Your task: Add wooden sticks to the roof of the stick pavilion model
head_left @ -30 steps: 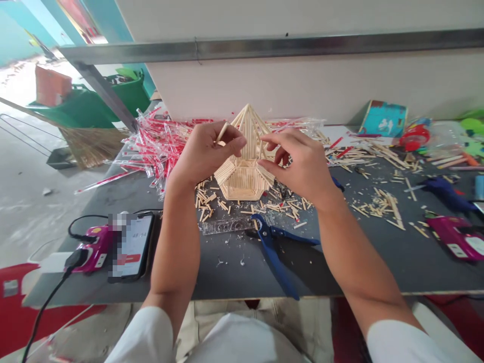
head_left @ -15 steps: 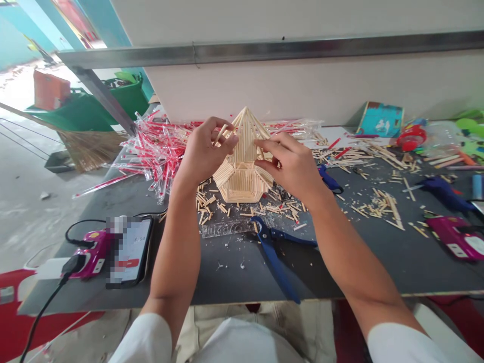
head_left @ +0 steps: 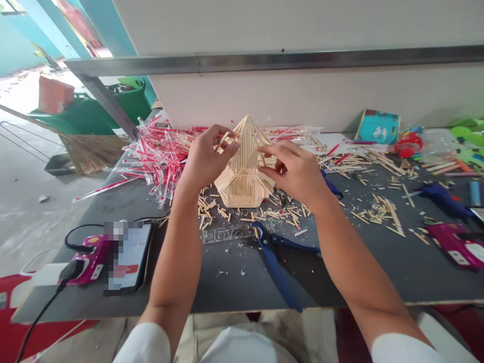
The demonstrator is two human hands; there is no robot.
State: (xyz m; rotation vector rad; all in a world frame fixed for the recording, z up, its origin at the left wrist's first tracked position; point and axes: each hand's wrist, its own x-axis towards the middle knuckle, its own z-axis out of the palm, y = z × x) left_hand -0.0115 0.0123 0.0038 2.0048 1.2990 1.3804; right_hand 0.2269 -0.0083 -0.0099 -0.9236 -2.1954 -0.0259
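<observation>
Currently on the dark desk [head_left: 230, 292]: 1 model of pale sticks [head_left: 245, 148], peaked roof upright, standing at the middle between the 2 hands. Left hand [head_left: 206, 161]: fingers curled at the roof's left side. Right hand [head_left: 297, 169]: thumb and forefinger spread at its right side. Hands apart; whether either is clamped on a stick, cannot tell. Nearer the person: 1 clear ruler [head_left: 227, 233], 1 blue-handled cutter [head_left: 280, 277]. Left: red-and-clear wrappers [head_left: 151, 156], 1 phone [head_left: 134, 252]. Right: scattered offcuts [head_left: 378, 209].
</observation>
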